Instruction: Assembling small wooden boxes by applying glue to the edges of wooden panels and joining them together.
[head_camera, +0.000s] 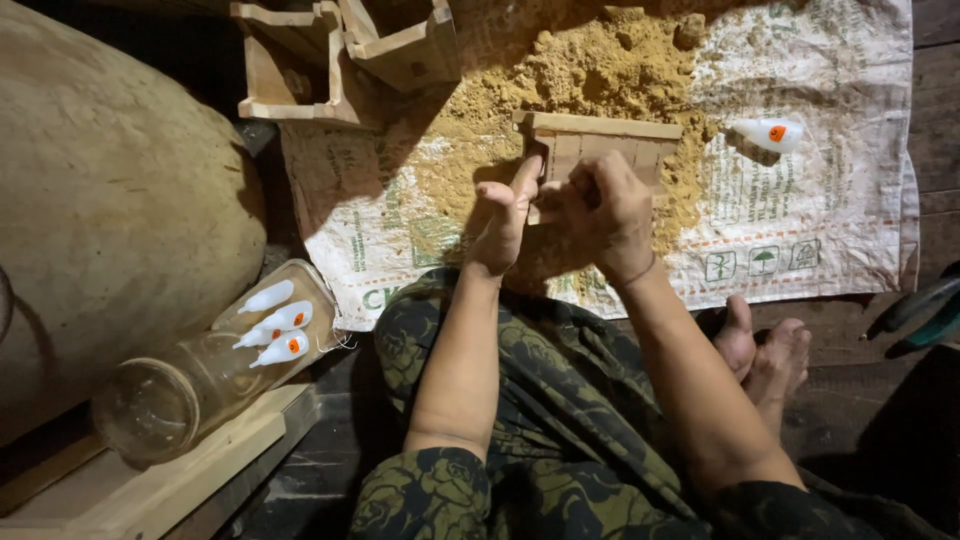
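Note:
A small slatted wooden piece (600, 140) stands on a white printed sack (800, 210) beside a heap of sawdust (590, 70). My left hand (505, 215) touches the piece's near left corner with the thumb up. My right hand (605, 205) grips its lower edge, fingers curled over the slats. What the fingers pinch is hidden. A small white glue bottle (768, 134) with an orange mark lies on the sack to the right of the piece.
A clear jar (200, 385) holding three white glue bottles lies on its side on a wooden board (170, 480) at lower left. Unfinished wooden frames (340, 60) stand at the top. A large tan rounded object (110, 200) fills the left. Green-handled pliers (920, 315) lie at right. My feet (765, 350) rest near the sack.

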